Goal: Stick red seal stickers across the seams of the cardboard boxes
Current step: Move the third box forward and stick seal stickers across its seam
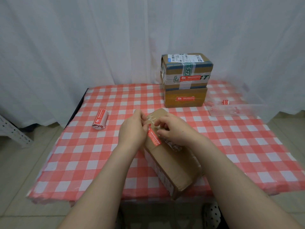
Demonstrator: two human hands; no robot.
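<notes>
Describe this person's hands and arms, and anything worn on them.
Two bare hands, the left hand and the right hand, on bare forearms. No sleeves, gloves, watch or bracelet show up to the frame's bottom edge. No rings on the fingers that show; some are hidden.

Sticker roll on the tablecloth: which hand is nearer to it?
Left. The left hand, pinching the red sticker, is just right of the roll; the right hand is farther right.

The person's two forearms are bare along their whole visible length, from the near edge up to the left hand and the right hand, and a white slipper with black dots shows nearest, below the table edge, right of centre.
</notes>
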